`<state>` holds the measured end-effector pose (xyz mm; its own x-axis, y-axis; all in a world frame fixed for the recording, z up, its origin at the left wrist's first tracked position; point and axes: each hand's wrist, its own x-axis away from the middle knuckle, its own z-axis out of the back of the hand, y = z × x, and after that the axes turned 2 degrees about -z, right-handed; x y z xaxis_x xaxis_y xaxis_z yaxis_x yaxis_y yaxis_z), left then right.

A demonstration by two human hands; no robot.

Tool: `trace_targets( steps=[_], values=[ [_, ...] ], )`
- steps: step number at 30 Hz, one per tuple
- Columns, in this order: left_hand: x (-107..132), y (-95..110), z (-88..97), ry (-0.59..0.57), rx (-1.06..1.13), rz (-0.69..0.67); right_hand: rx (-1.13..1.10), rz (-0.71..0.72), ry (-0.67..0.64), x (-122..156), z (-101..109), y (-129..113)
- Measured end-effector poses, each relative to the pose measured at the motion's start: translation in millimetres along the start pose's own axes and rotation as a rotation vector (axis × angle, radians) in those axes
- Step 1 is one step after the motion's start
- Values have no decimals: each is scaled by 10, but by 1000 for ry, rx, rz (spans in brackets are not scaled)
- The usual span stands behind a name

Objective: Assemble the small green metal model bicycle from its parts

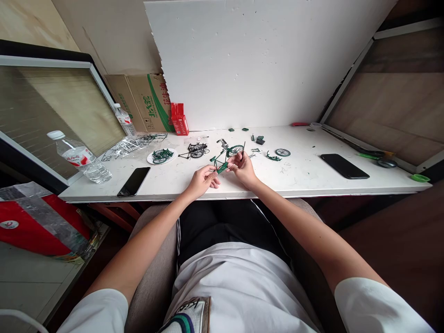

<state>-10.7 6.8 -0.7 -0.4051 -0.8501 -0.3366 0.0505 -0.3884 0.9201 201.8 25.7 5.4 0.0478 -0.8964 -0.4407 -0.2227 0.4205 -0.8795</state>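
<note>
A small green model bicycle is between my hands near the table's front edge, with one spoked wheel fitted at its far end. My left hand is closed, its fingertips pinching the near end of the green frame. My right hand is also closed, its thumb and finger against the frame. A thin dark rod stands up from the fingers of this hand; its lower end is hidden. What exactly lies between the right fingertips is too small to make out.
Left of the bicycle are a black model bicycle, a white plate with green parts, a phone and a water bottle. To the right lie a loose wheel, a curved green part and a black phone.
</note>
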Motion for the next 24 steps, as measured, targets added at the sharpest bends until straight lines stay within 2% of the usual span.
trace_targets(
  steps=[12, 24],
  values=[
    [76, -38, -4, 56, -105, -104, -32, -3, -50, 38, -44, -113],
    [96, -4, -32, 78, -254, -137, -31, -35, -55, 40, -48, -146]
  ],
)
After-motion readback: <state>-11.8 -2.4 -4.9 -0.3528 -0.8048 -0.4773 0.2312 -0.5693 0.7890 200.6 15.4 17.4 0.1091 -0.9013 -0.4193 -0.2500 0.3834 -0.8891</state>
